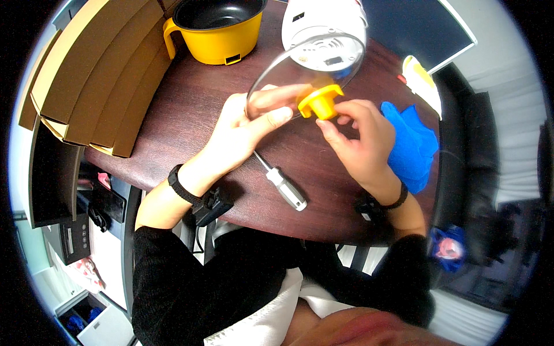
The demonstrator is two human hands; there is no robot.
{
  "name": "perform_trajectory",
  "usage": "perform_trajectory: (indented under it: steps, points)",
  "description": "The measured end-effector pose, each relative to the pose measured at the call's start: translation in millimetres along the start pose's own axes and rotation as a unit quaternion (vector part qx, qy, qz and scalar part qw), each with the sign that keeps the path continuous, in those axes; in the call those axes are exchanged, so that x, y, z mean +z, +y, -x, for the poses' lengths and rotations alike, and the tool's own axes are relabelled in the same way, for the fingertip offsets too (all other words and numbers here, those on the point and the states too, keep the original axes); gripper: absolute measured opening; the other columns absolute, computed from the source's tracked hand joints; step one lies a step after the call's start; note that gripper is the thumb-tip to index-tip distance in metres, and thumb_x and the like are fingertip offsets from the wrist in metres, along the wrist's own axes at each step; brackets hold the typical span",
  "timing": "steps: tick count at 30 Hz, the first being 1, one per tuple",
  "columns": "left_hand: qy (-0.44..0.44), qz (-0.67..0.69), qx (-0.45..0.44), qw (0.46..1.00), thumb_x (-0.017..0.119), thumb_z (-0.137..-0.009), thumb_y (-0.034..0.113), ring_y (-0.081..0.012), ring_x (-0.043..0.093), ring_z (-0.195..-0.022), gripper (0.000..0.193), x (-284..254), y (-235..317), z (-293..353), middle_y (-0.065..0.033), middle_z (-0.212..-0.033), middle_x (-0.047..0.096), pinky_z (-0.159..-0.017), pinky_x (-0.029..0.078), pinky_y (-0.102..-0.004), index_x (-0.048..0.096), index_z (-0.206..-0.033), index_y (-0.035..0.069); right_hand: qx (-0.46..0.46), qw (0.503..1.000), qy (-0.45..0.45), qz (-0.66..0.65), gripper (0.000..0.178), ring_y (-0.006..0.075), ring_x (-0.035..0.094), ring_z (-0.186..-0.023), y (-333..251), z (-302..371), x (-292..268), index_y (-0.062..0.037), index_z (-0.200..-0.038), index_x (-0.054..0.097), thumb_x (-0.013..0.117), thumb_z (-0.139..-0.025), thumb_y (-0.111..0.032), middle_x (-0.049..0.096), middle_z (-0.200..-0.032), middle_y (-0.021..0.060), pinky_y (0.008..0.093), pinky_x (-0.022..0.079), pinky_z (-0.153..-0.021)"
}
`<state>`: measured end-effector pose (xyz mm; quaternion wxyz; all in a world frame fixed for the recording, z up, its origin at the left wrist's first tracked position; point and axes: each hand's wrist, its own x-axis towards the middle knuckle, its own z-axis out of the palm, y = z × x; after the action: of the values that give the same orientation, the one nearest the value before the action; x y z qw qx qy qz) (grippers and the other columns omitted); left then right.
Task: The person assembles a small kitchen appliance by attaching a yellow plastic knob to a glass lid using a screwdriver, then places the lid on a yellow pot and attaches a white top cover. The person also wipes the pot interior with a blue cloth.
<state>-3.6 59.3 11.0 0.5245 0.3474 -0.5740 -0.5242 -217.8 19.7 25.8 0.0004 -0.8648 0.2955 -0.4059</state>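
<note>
My left hand (245,130) holds a clear glass lid (300,69) by its rim, thumb pressed on the near side and fingers seen through the glass. A yellow plastic knob (320,102) sits at the lid's centre. My right hand (358,138) pinches that knob with its fingertips. A screwdriver (283,184) with a clear grey handle lies on the dark brown table (190,104) just below my left hand, untouched.
A yellow cooking pot (216,29) with a black inside stands at the table's far edge. Behind the lid lies a white appliance base (323,23). A blue cloth (412,144) lies to the right. Folded cardboard (92,75) is stacked at the left.
</note>
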Motion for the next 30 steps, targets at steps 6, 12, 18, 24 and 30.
perform_trajectory:
  steps: [6,12,18,24,30]
  points:
    - [-0.004,-0.014,0.014,1.0,0.062,-0.09,0.018,-0.021,0.057,-0.111,0.042,1,-6,2,-0.0145,-0.116,0.063,-0.101,0.039,-0.0336,0.057,-0.124,-0.006,0.318,0.854,-0.118,-0.393,0.036,0.0111,0.055,-0.05,-13,5,3,-0.0004,-0.075,0.061,0.054,-0.098,-0.028,0.06,-0.06,0.0046,0.0276,0.045,-0.051]
    - [0.012,-0.029,0.015,0.999,0.062,-0.089,0.016,-0.0212,0.057,-0.113,0.042,-1,-2,0,-0.0159,-0.12,0.063,-0.102,0.039,-0.0341,0.057,-0.125,-0.006,0.229,0.933,-0.089,-0.261,0.016,0.0118,0.057,-0.053,-2,4,-6,-0.004,-0.089,0.061,0.066,-0.088,-0.019,0.059,-0.065,0.0044,0.026,0.046,-0.052]
    - [0.023,0.001,0.034,0.999,0.062,-0.09,0.015,-0.0221,0.057,-0.113,0.041,0,-8,-1,-0.0161,-0.12,0.062,-0.102,0.039,-0.0344,0.057,-0.124,-0.007,0.001,1.0,-0.003,0.02,0.02,0.0229,0.063,-0.067,-4,-7,-5,-0.009,-0.092,0.06,0.073,-0.077,-0.012,0.062,-0.083,0.0057,0.0301,0.048,-0.055]
    - [0.007,-0.023,0.017,1.0,0.062,-0.09,0.015,-0.0224,0.057,-0.114,0.041,0,-6,0,-0.0162,-0.12,0.063,-0.102,0.039,-0.0346,0.057,-0.124,-0.007,0.22,0.929,-0.105,-0.277,0.03,0.0184,0.061,-0.056,-4,7,6,-0.0008,-0.078,0.064,0.057,-0.094,-0.026,0.06,-0.063,0.0092,0.0289,0.047,-0.053]
    - [0.018,-0.036,0.021,0.999,0.062,-0.089,0.014,-0.0224,0.057,-0.114,0.041,0,-1,1,-0.0165,-0.121,0.062,-0.102,0.039,-0.0347,0.056,-0.124,-0.007,0.116,0.983,-0.054,-0.135,0.017,0.015,0.061,-0.062,1,2,-5,-0.0053,-0.096,0.063,0.068,-0.086,-0.017,0.062,-0.076,0.0068,0.0264,0.048,-0.054]
